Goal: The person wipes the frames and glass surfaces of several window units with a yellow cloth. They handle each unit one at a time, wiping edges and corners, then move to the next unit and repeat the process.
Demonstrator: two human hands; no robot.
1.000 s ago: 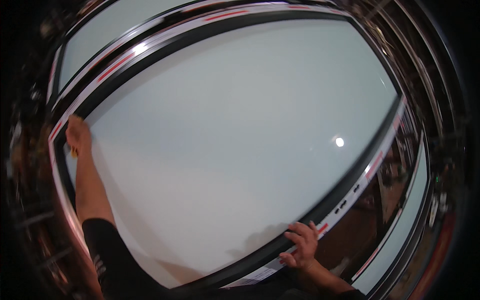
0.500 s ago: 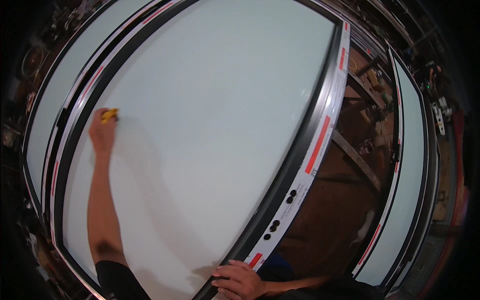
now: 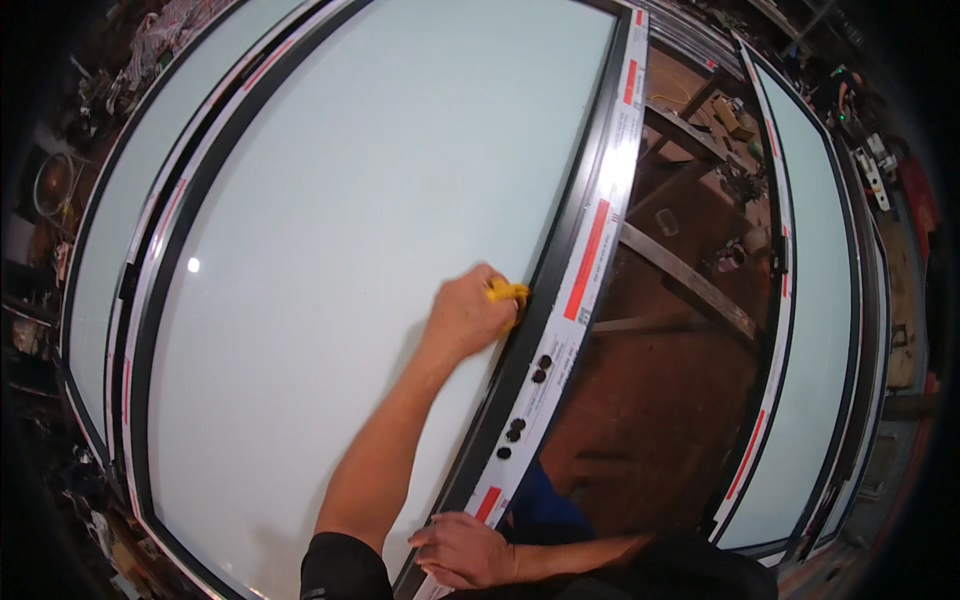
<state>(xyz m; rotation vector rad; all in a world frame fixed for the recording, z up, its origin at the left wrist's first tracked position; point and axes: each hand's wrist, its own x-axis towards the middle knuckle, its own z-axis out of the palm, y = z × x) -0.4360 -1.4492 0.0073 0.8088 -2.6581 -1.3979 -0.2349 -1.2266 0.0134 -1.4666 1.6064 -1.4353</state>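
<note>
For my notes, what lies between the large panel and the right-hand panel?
The head view shows grey bars, brown floor, clutter and, nearest, blue cloth.

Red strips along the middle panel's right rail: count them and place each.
4: a far strip, a second strip just nearer, a long strip beyond and right of the left hand, and a near strip beside the right hand, which may hide more.

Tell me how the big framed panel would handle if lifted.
The framed panel is probably stiff, since a frame borders it. It is likely heavy and awkward, dwarfing the right hand on its edge. Its glossy face reflects a bright spot, so it may be slippery and, if glass, fragile.
</note>
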